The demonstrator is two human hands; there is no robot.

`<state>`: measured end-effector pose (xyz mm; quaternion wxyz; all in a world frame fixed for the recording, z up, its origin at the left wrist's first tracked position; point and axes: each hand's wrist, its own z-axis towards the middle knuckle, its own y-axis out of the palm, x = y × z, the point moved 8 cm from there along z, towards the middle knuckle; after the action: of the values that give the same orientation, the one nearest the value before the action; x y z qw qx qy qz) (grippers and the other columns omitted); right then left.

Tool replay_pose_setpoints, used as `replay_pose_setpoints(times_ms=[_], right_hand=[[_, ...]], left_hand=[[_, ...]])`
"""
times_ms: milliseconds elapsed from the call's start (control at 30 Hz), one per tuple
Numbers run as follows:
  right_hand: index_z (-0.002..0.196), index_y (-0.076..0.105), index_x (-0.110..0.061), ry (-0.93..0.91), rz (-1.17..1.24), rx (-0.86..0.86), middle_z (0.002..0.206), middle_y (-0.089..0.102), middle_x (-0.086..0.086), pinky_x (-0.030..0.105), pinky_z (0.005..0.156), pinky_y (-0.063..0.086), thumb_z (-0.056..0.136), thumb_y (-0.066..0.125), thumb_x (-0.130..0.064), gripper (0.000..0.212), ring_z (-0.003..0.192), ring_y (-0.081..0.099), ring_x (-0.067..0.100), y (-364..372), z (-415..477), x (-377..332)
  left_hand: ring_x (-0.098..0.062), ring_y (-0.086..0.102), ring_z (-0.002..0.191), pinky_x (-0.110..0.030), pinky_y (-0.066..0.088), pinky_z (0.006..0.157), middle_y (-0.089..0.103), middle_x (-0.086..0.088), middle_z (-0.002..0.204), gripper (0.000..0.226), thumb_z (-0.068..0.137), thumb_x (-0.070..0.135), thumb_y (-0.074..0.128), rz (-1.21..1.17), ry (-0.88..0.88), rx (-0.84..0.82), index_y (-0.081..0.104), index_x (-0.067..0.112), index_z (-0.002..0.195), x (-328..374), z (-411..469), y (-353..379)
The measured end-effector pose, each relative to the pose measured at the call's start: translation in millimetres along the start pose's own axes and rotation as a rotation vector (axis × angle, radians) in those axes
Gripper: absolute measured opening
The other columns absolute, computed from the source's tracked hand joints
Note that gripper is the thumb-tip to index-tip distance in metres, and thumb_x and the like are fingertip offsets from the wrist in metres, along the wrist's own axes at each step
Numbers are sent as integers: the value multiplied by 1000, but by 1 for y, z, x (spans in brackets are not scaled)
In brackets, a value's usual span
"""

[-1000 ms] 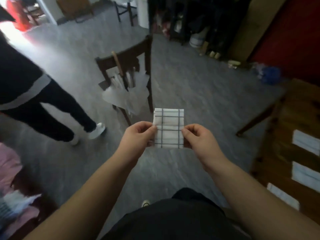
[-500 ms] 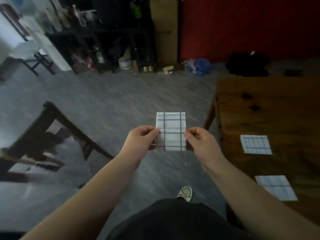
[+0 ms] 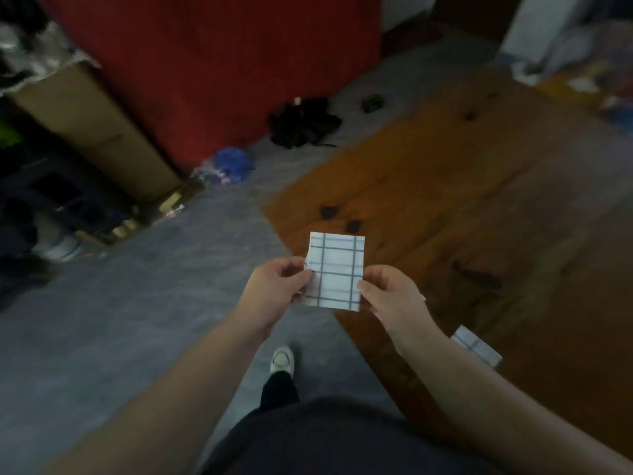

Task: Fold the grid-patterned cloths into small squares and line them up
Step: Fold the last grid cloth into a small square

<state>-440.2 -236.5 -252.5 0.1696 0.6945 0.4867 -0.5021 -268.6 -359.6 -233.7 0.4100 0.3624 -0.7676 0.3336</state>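
Currently both hands, left hand [image 3: 279, 286] and right hand [image 3: 390, 293], pinch the folded cloth [image 3: 335, 269]; it is light and limp, so you grip its side edges.

Folded grid cloth [image 3: 335, 270] — held upright.

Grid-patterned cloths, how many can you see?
2. One folded cloth is pinched between the left hand and right hand; a second cloth lies on the wooden table, partly behind the right forearm. More may be hidden.
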Motion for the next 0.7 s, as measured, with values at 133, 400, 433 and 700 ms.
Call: replay_pose_setpoints(times_ms=[133, 400, 433, 700], right_hand=[[100, 65, -34, 112, 104, 128, 90, 73, -13, 22, 70, 58, 97, 65, -23, 12, 82, 72, 5, -17, 25, 8], [106, 57, -31, 285, 297, 419, 104, 68, -4, 37, 82, 62, 92, 70, -22, 20, 95, 70, 12, 3, 100, 15], [105, 56, -30, 312, 301, 452, 104, 67, -3, 35, 79, 62, 93, 70, -22, 20, 93, 69, 13, 9, 108, 14], [101, 59, -28, 414, 183, 554, 103, 64, -7, 25, 74, 57, 97, 63, -18, 12, 96, 65, 8, 52, 166, 17]], left_hand=[[-11, 66, 72, -24, 52, 63, 75, -1, 86, 10, 93, 12, 71, 93, 30, -117, 73, 16, 101, 19, 57, 29], [-14, 67, 96, -37, 60, 81, 68, 3, 104, 18, 92, 20, 71, 493, 138, -448, 57, 26, 103, 50, 198, 59], [-14, 68, 94, -36, 61, 79, 67, 1, 104, 18, 93, 18, 70, 514, 140, -503, 55, 25, 101, 52, 213, 62], [-6, 64, 91, -22, 54, 63, 63, 8, 103, 11, 97, 20, 63, 752, 208, -802, 57, 29, 96, 42, 299, 85]])
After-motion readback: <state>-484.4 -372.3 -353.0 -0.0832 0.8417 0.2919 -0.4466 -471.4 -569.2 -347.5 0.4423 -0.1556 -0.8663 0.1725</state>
